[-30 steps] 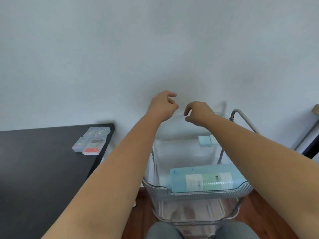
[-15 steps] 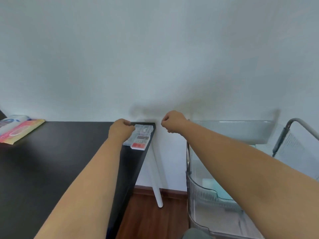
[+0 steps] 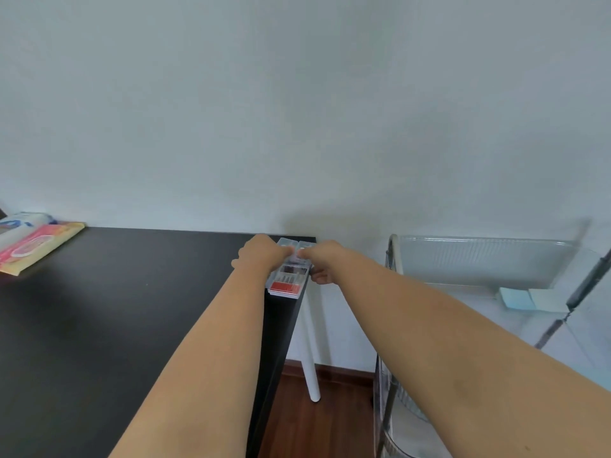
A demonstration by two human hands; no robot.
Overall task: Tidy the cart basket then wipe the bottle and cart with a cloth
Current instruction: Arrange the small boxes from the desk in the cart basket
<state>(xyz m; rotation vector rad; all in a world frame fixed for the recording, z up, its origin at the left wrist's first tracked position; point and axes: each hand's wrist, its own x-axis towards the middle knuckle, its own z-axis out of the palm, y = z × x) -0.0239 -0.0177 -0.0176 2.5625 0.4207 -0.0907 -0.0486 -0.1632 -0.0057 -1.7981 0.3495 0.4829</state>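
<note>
A stack of small clear plastic boxes (image 3: 287,283), one with a red base, lies at the far right corner of the black table (image 3: 99,325). My left hand (image 3: 259,256) rests on the stack's left side with fingers curled over its top. My right hand (image 3: 319,263) grips the stack's right side at the table's edge, thumb on top and fingers underneath. The clear cart (image 3: 479,259) stands to the right of the table, with a pale blue pad (image 3: 516,297) in its upper basket. The bottle is out of view.
A pink and yellow pack of wipes (image 3: 36,247) lies at the table's far left by the wall. A white table leg (image 3: 310,352) stands between table and cart over the wooden floor (image 3: 314,421). The cart's grey handle (image 3: 585,285) is at the far right.
The view has swung left from the cart to the table. Both hands left the cart basket, crossed to the table corner and closed around the clear boxes.
</note>
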